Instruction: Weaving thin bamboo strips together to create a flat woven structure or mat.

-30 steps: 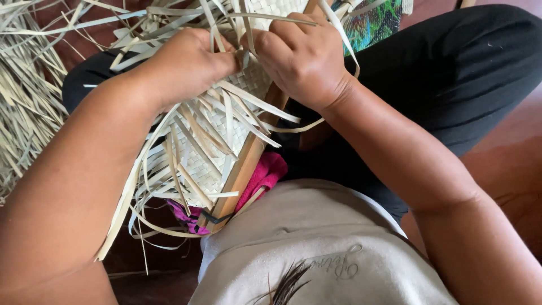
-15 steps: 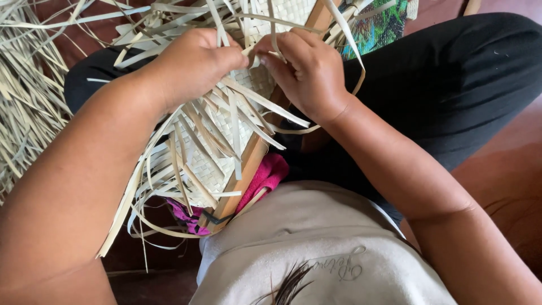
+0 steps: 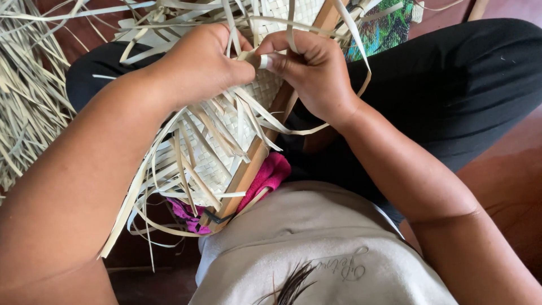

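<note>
A half-woven mat of pale palm-leaf strips point(image 3: 214, 152) lies over a wooden board point(image 3: 248, 169) that leans across my lap. My left hand point(image 3: 197, 62) grips a bunch of loose strips near the top of the weave. My right hand point(image 3: 313, 70) pinches one strip point(image 3: 257, 59) between thumb and forefinger, right beside the left hand's fingers. Many loose strip ends stick out around both hands and hang down over the board's lower end.
A pile of loose pale strips point(image 3: 28, 101) lies at the left on the reddish floor point(image 3: 508, 175). A pink cloth point(image 3: 268, 175) sits under the board at my waist. My black trousers point(image 3: 451, 85) fill the right; a colourful patterned cloth point(image 3: 384, 31) shows at the top.
Both hands have shifted slightly down and toward each other in view. The right hand has turned and now pinches a strip end against the left hand's fingers.
</note>
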